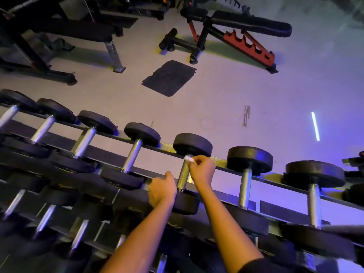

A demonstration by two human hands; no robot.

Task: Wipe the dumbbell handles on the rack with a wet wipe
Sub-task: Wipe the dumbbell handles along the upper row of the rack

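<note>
- Black sleeve [254, 266] on the right forearm, at the bottom edge of view, nearest of all.
- Lower tiers of the dark metal dumbbell rack [279, 178] sit under both forearms, carrying more black-headed dumbbells.
- Left grip [162, 191]: fingers curled, knuckles up, at the rack's front rail, just left of the worked dumbbell's near head. Cannot tell whether it grasps the rail or only rests there.
- Black round-headed dumbbell with knurled steel handle [183, 175] lies on the top tier, between the two grips.
- Right grip [202, 170]: pinching a small wadded white wet wipe [188, 159], fingertips pressing it on the handle's far end, just below the far head.
- Matching dumbbells line the tier to either side of the grips, handles bare.
- Beyond the grips: pale grey floor [226, 91] under purple light.
- Flat black rectangular mat [169, 77] lies on the floor, well past the right grip.
- Farthest: black padded incline board on a red and black frame [250, 44].
</note>
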